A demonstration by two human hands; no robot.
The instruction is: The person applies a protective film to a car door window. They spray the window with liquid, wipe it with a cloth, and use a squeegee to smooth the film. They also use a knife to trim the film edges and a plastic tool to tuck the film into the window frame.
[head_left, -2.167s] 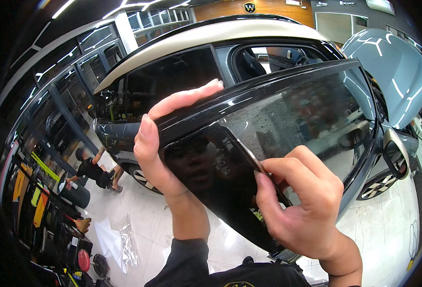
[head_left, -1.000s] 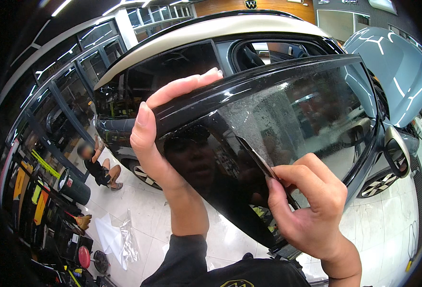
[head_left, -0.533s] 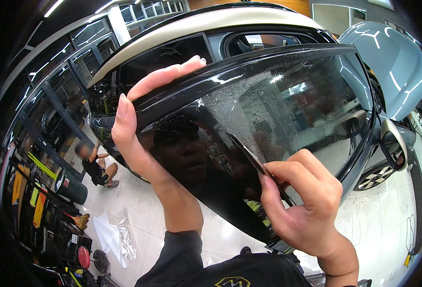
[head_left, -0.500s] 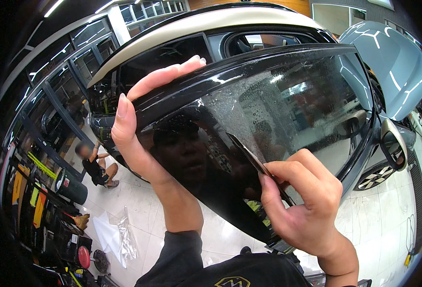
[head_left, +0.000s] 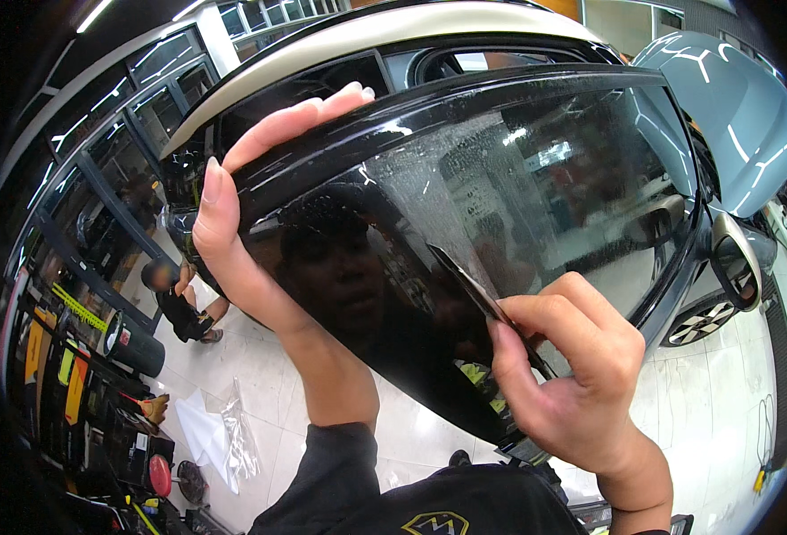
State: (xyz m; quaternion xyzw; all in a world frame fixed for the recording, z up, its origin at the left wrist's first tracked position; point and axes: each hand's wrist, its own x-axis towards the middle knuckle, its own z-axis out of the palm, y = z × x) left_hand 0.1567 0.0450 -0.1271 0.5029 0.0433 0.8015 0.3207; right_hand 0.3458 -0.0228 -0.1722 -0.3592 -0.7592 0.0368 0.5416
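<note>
An open car door (head_left: 309, 160) with a black frame stands tilted in front of me. My left hand (head_left: 233, 214) grips its upper left corner, fingers over the top edge and thumb on the frame. Its window glass (head_left: 572, 187) is wet and hazy with droplets across the middle and right, while the left part looks dark and smooth. Pinched between thumb and fingers of my right hand (head_left: 576, 357) is a thin, flat, dark squeegee (head_left: 465, 281). The squeegee's long edge slants across the glass at the border of the hazy area; its lower end lies behind my fingers.
Behind the door is the car's body with a cream roof (head_left: 340, 45). A side mirror (head_left: 734, 259) and a raised blue-grey hood (head_left: 723, 125) are on the right. Another person (head_left: 184, 299) crouches at left near a black bin (head_left: 135, 343). Clear plastic sheeting (head_left: 237, 432) lies on the floor.
The door's upper left corner and my left hand sit slightly higher and farther left in view. The squeegee and my right hand have shifted slightly right. The crouching person has changed posture.
</note>
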